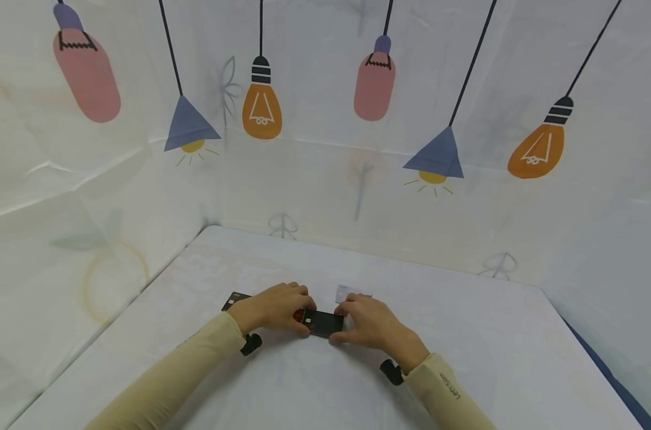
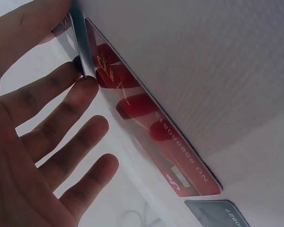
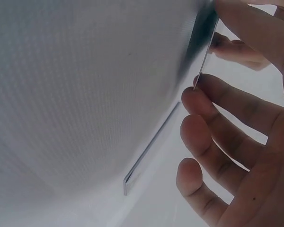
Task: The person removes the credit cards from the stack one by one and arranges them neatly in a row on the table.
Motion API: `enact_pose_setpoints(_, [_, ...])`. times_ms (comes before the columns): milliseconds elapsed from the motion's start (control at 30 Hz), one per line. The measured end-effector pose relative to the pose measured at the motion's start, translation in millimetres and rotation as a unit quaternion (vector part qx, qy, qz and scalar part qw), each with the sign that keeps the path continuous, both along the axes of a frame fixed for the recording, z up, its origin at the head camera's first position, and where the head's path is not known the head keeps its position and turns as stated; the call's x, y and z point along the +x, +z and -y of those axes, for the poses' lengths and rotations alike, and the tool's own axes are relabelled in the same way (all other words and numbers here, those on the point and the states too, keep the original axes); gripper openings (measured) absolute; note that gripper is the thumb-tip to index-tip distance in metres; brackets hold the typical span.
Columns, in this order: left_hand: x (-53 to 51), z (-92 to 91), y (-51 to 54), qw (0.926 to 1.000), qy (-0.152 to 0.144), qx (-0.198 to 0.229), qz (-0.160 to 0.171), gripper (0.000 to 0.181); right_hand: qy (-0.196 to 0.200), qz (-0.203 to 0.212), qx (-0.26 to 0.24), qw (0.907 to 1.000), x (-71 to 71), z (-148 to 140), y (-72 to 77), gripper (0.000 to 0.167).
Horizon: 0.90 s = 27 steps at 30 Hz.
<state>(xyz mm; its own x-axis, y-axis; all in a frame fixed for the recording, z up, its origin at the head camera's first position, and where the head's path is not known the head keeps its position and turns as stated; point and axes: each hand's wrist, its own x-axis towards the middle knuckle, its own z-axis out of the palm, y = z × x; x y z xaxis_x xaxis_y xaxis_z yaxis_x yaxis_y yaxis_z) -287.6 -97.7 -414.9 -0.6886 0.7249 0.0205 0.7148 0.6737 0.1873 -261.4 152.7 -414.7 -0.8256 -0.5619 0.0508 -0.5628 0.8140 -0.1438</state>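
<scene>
Looking at a black card [image 1: 326, 323] out on the tabletop [image 1: 315, 382], pinched at both ends. At its left end, held between thumb and fingertips of the left hand [image 1: 279, 303], other fingers loosely spread. Pretty much the same deal at its right end with the right hand [image 1: 372, 321]: pinched by the edge, spare fingers relaxed and apart. Can't tell whether lifted clear of the tabletop or just brushing it. Just left of that, partly behind the left hand, a red card [image 2: 144, 118] with a printed number. Further left, a dark card [image 1: 234, 299], also part-hidden. On the far side of the right hand, a pale card [image 1: 349, 291] lying flat. Behind everything, white sheeting [image 1: 325, 179] printed with hanging lamps.
</scene>
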Motion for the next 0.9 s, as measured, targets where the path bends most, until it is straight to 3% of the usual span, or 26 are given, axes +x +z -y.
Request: enact_pose_setpoints(900, [3.0, -1.0, 5.5, 0.9999, -0.003, -0.007, -0.011, 0.052, -0.005, 0.016, 0.003, 0.9999, 2.1, 0.5, -1.3, 0.053])
